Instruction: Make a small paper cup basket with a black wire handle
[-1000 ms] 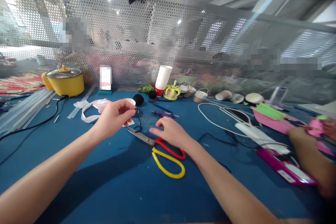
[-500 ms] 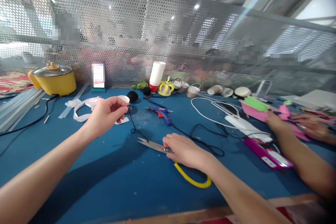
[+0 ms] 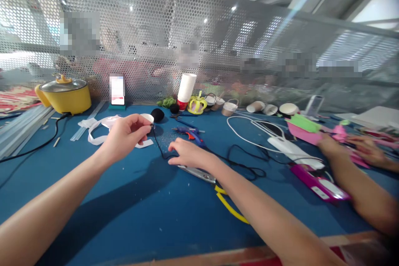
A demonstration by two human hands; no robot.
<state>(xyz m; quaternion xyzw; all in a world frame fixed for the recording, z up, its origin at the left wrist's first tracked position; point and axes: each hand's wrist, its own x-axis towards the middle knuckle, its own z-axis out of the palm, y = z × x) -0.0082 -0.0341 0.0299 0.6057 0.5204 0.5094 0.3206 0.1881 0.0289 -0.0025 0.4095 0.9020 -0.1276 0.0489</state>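
My left hand (image 3: 124, 136) is raised a little over the blue table (image 3: 124, 208), its fingertips pinched on one end of a thin black cord (image 3: 158, 146). The cord drops from there and curls on the table. My right hand (image 3: 187, 154) lies low on the table with its fingers at the other end of that cord; whether they grip it I cannot tell. Under my right wrist lie scissors (image 3: 199, 173) with yellow handles (image 3: 232, 211), blades pointing left. A small white cup (image 3: 147, 118) sits just behind my left hand.
A blue glue gun (image 3: 190, 134), black pompoms (image 3: 157, 114), white ribbon (image 3: 99, 126), a stack of white cups (image 3: 186, 88), a yellow pot (image 3: 65, 96), white cable (image 3: 249, 131) and a pink case (image 3: 318, 184) lie around. Another person's hands (image 3: 364, 149) handle pink pieces at the right. A perforated metal screen (image 3: 199, 50) closes the back.
My right hand let go of the scissors and moved up and left to the black cord. The scissors now lie further right. My left hand stayed put.
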